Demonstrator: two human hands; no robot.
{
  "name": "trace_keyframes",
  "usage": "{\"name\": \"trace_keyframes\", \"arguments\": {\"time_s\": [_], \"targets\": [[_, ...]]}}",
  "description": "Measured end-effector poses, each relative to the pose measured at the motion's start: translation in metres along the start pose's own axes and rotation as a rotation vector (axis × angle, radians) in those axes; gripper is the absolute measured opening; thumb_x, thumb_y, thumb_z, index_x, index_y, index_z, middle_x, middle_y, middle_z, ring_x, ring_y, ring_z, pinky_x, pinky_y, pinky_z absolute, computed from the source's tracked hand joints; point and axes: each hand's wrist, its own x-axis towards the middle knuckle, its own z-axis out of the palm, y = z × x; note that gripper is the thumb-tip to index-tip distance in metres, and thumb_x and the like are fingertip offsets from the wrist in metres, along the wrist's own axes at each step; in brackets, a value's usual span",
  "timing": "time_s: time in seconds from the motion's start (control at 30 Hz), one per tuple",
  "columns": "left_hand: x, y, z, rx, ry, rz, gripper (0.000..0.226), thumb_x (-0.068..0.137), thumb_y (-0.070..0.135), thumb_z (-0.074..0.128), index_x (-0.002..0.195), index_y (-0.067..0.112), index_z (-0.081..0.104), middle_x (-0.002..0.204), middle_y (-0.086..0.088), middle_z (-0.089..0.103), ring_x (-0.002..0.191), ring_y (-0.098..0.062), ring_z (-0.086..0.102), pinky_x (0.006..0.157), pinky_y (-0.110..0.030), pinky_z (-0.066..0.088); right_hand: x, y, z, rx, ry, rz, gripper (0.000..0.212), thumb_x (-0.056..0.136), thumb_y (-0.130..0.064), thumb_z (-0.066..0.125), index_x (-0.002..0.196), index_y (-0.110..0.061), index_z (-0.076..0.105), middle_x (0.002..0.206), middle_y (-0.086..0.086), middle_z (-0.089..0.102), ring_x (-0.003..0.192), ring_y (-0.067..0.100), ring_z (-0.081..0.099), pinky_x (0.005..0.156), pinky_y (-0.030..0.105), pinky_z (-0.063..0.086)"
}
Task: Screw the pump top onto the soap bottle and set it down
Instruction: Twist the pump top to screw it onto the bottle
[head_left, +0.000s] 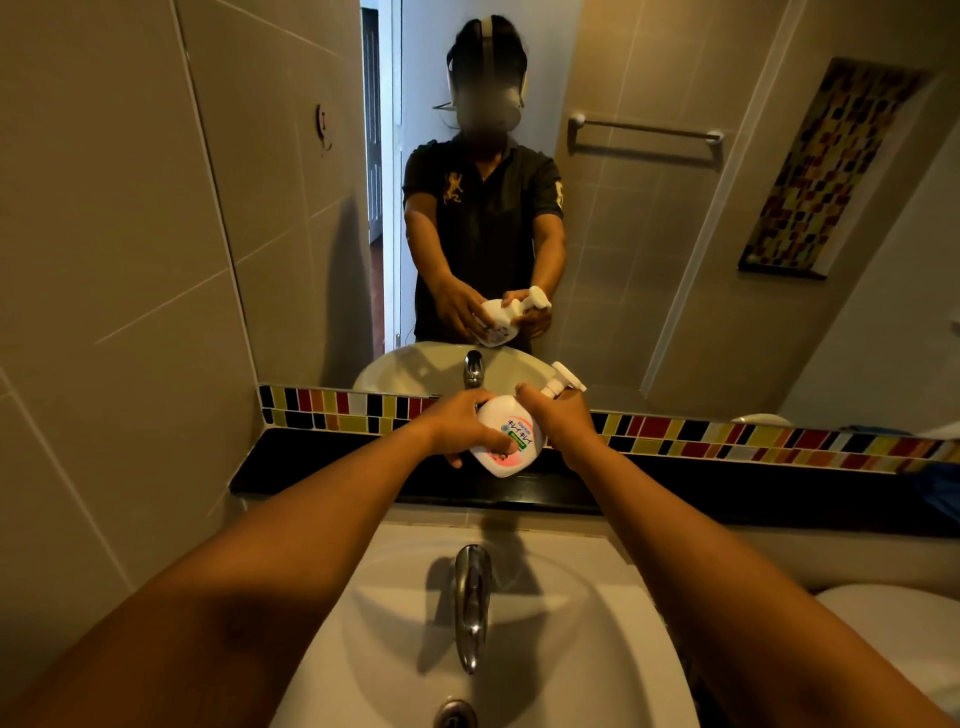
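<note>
A white soap bottle (511, 441) with a pink and green label is held tilted in the air above the black ledge (322, 467), its top leaning to the right. My left hand (462, 423) grips the bottle's body from the left. My right hand (558, 418) wraps around the bottle's neck, where the white pump top (563, 381) sticks out above my fingers toward the mirror. The joint between pump and bottle is hidden under my right hand.
A white sink (519, 623) with a chrome tap (471, 603) lies below my arms. A mirror (623, 208) above the coloured tile strip (727, 439) reflects a person holding the bottle. A white toilet edge (898, 634) is at the right.
</note>
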Motion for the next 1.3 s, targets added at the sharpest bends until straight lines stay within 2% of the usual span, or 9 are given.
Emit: {"name": "trace_keyframes", "arguments": {"time_s": [0.07,0.13,0.2,0.27,0.37,0.57,0.8,1.0,1.3], "targets": [[0.001,-0.001,0.0,-0.003,-0.012,-0.01,0.068,0.075,0.031,0.081,0.133,0.022,0.047,0.117,-0.005,0.063,0.099,-0.027,0.067,0.066,-0.038,0.063,-0.002,0.0,0.0,-0.014,-0.001,-0.004,0.044,0.057,-0.05,0.074,0.091,-0.026,0.063,0.094,0.011,0.076,0.086,0.029,0.074,0.08,0.052,0.061],[0.003,-0.004,-0.002,-0.022,-0.018,-0.02,0.069,0.074,0.031,0.081,0.134,0.022,0.047,0.119,-0.006,0.063,0.1,-0.026,0.067,0.066,-0.038,0.063,-0.008,-0.003,-0.001,-0.027,-0.036,-0.025,0.035,0.074,-0.042,0.077,0.097,-0.019,0.064,0.095,0.014,0.075,0.086,0.03,0.074,0.074,0.045,0.062],[0.004,-0.01,-0.006,-0.08,-0.032,-0.023,0.067,0.075,0.03,0.081,0.133,0.023,0.048,0.12,-0.005,0.064,0.1,-0.025,0.068,0.068,-0.039,0.063,-0.011,-0.006,-0.006,-0.028,-0.122,-0.028,0.035,0.086,-0.041,0.07,0.103,-0.012,0.064,0.085,0.01,0.073,0.073,0.022,0.071,0.056,0.03,0.053],[0.003,-0.018,-0.01,-0.177,-0.065,-0.045,0.063,0.077,0.029,0.079,0.133,0.023,0.05,0.118,-0.005,0.066,0.102,-0.024,0.068,0.069,-0.038,0.063,-0.013,-0.008,-0.013,0.02,-0.198,-0.001,0.033,0.09,-0.045,0.064,0.098,-0.013,0.065,0.069,0.002,0.065,0.056,0.012,0.059,0.05,0.023,0.043],[0.001,-0.03,-0.014,-0.287,-0.114,-0.106,0.056,0.08,0.027,0.077,0.13,0.025,0.053,0.115,-0.005,0.068,0.1,-0.025,0.069,0.069,-0.041,0.063,-0.009,-0.01,-0.023,0.128,-0.167,0.043,0.04,0.09,-0.053,0.059,0.1,-0.015,0.067,0.063,0.001,0.055,0.052,0.012,0.048,0.052,0.026,0.039],[-0.001,-0.045,-0.011,-0.239,-0.163,-0.173,0.06,0.077,0.025,0.08,0.13,0.027,0.052,0.114,-0.005,0.068,0.101,-0.026,0.069,0.073,-0.044,0.063,-0.002,-0.013,-0.038,-0.126,-0.187,-0.042,0.03,0.095,-0.046,0.056,0.1,-0.019,0.069,0.09,0.012,0.065,0.064,0.019,0.056,0.057,0.029,0.05],[0.001,-0.04,-0.007,-0.181,-0.147,-0.169,0.059,0.078,0.024,0.079,0.129,0.027,0.05,0.108,0.0,0.066,0.095,-0.02,0.068,0.064,-0.036,0.062,0.001,-0.007,-0.037,-0.165,-0.181,-0.032,0.03,0.092,-0.044,0.063,0.092,-0.015,0.07,0.081,0.008,0.064,0.058,0.016,0.054,0.052,0.024,0.049],[0.004,-0.043,-0.004,-0.15,-0.113,-0.163,0.061,0.077,0.024,0.08,0.13,0.025,0.05,0.112,-0.002,0.065,0.098,-0.021,0.066,0.069,-0.038,0.063,0.006,0.0,-0.032,-0.13,-0.151,-0.047,0.035,0.089,-0.045,0.066,0.086,-0.011,0.071,0.073,0.009,0.062,0.048,0.013,0.048,0.044,0.021,0.044],[0.008,-0.044,0.001,-0.106,-0.094,-0.145,0.065,0.077,0.022,0.08,0.133,0.024,0.047,0.116,-0.003,0.062,0.102,-0.024,0.064,0.072,-0.039,0.062,0.013,0.008,-0.028,-0.084,-0.133,-0.012,0.035,0.089,-0.047,0.066,0.082,-0.012,0.069,0.06,0.007,0.056,0.046,0.014,0.046,0.046,0.024,0.041]]}}
